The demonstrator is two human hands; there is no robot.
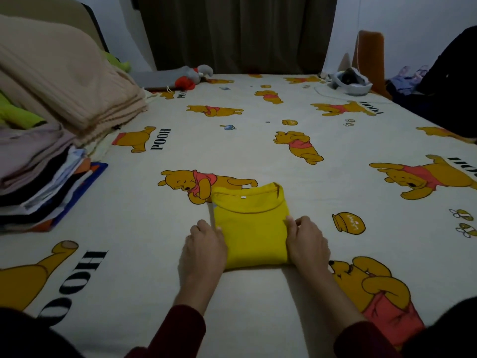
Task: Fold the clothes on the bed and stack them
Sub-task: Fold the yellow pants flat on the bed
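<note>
A yellow T-shirt (251,228) lies folded into a small rectangle on the bed (258,140), collar toward the far side. My left hand (205,248) grips its left edge, fingers curled under the fabric. My right hand (305,242) grips the right edge, thumb and fingers pinching the fold. A stack of folded clothes (41,182) sits at the bed's left side, well apart from the shirt.
A folded beige blanket (67,81) lies behind the stack. A grey and red plush toy (192,76) lies at the far edge by the dark curtain (237,32). A white bundle (348,82) sits far right, dark clothing (449,81) beyond it.
</note>
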